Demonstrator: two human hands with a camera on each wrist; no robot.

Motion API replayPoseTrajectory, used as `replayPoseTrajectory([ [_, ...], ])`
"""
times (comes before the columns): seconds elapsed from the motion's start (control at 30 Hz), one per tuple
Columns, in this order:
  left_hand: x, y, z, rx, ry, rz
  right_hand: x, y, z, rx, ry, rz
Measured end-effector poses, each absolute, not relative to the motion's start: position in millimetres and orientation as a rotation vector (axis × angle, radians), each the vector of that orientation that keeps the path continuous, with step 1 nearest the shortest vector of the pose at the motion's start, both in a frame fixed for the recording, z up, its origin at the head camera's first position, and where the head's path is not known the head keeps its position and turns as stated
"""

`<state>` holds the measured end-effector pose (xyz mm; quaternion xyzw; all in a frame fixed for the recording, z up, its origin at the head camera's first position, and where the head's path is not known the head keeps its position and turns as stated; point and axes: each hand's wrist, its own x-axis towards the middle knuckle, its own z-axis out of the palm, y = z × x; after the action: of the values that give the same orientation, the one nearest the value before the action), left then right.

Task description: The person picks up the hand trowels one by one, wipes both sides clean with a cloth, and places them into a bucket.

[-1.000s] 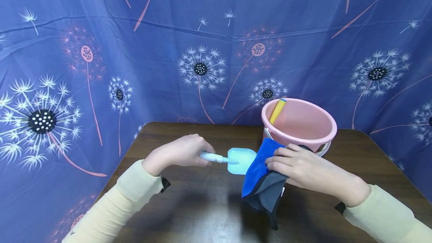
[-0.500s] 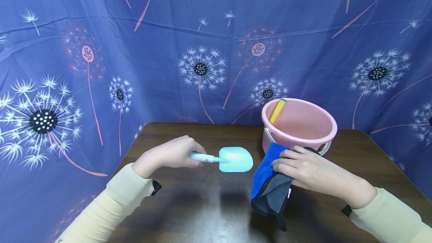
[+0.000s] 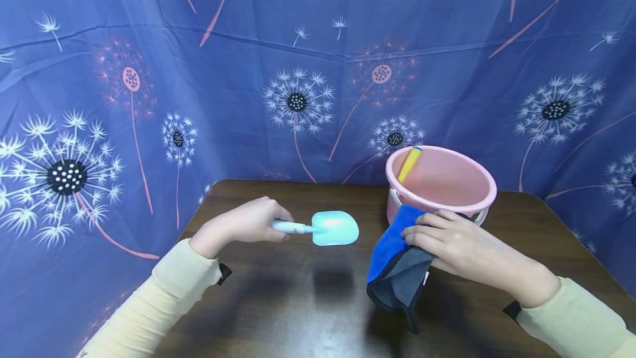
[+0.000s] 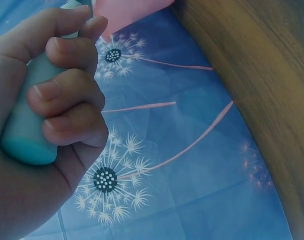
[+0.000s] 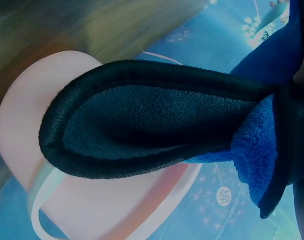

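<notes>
My left hand grips the handle of a small light-blue shovel, held level above the table with its blade toward the right. In the left wrist view the fingers wrap round the pale handle, which has a teal end. On the right, my right hand holds a blue and dark-grey cloth, bunched at the top and hanging down in folds. The right wrist view shows a dark-edged fold of the cloth close up, with most of the hand out of sight.
Behind the right hand, a pink bucket with a white handle stands on the brown wooden table. A yellow stick with a blue end leans inside it. A blue dandelion-print curtain hangs around the table.
My left hand has moved left with the shovel, whose blade has come away from the cloth. My right hand has shifted slightly right with the cloth.
</notes>
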<state>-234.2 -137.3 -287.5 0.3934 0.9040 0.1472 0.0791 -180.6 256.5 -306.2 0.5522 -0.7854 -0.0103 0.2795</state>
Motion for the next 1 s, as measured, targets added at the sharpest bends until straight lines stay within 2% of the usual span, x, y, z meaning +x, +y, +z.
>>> replayPoseTrajectory([
  [1.0,-237,-100,-291,1.243,2.656,0.414,-184,218,-278,1.471,-1.894,0.117],
])
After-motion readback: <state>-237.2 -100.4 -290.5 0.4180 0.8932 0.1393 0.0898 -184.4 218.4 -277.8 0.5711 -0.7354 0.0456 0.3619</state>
